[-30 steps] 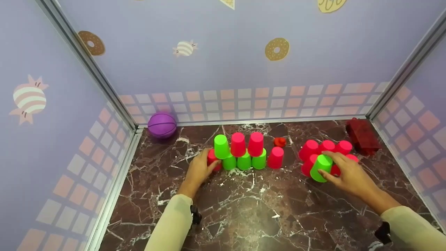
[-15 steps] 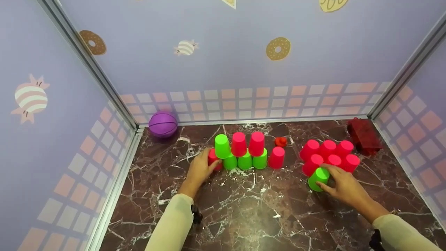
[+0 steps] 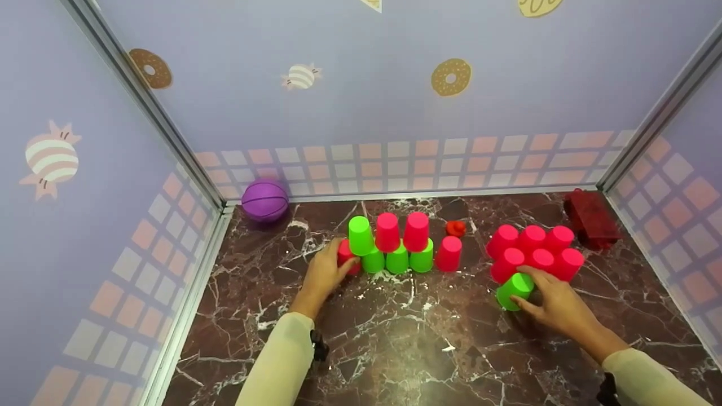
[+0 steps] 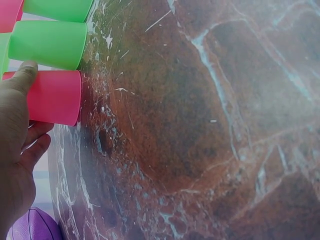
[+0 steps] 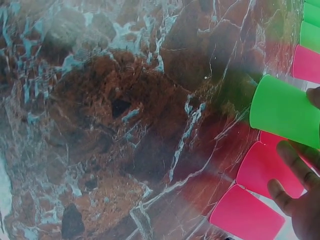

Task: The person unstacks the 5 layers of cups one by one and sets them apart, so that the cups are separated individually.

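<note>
My left hand point(image 3: 322, 276) grips an upside-down pink cup point(image 4: 56, 97) at the left end of a row, thumb on one side and fingers on the other. Beside it in that row stand three green cups point(image 3: 397, 259) and, at the right end, another pink cup point(image 3: 449, 255). Resting on them is an upper tier: a green cup point(image 3: 360, 235) at the left, then two pink cups point(image 3: 387, 232). Over on the right, my right hand point(image 3: 561, 307) pinches an upside-down green cup point(image 5: 285, 110) between thumb and fingers, just in front of a cluster of several pink cups point(image 3: 533, 239).
A purple ball point(image 3: 265, 201) lies in the back left corner. Behind the row is a small red object point(image 3: 456, 228). A dark red block-like object point(image 3: 592, 220) sits in the back right corner. Patterned walls point(image 3: 366, 113) enclose the dark marbled tabletop point(image 3: 406, 338).
My right hand has brought the green cup toward me, from over the pink cluster's front cups to the tabletop just before them. My left hand has stayed on its pink cup.
</note>
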`<state>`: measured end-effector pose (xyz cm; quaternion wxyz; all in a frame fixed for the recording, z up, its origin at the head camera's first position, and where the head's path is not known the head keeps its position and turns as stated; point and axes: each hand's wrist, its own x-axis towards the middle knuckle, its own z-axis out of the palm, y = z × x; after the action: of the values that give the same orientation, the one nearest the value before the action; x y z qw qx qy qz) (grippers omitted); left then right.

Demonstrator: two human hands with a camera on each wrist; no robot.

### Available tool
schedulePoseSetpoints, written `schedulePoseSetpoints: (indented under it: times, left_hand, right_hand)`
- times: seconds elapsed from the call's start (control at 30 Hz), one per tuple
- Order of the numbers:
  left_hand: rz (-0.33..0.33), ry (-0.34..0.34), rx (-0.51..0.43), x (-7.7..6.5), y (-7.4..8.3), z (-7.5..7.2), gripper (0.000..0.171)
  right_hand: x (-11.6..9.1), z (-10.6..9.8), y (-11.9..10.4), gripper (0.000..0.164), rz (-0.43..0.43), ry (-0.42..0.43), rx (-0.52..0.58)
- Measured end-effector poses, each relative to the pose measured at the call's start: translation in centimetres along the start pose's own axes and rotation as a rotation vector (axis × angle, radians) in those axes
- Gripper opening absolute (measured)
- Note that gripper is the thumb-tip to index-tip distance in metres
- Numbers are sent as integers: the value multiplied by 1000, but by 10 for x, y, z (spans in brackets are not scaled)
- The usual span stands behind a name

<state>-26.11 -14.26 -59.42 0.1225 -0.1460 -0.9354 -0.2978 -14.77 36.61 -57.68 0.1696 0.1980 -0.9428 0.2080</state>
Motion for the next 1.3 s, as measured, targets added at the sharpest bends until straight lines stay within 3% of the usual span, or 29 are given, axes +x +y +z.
schedulePoseSetpoints:
  times: [0.27, 0.6, 0.97, 1.3]
  left_hand:
    - [-11, -1, -6, 0, 1, -1, 50]
    - [-11, -2, -9, -2, 2, -2, 50]
    - [-3, 17, -17, 1, 1, 0, 52]
    - [-14, 26, -42, -4, 2, 1, 52]
  right_hand:
    - [12, -17, -5, 67, 15, -11, -35]
    - [65, -29, -25, 68, 10, -10, -15]
    - [132, -7, -58, 73, -14, -74, -35]
    - [165, 19, -97, 80, -39, -153, -2]
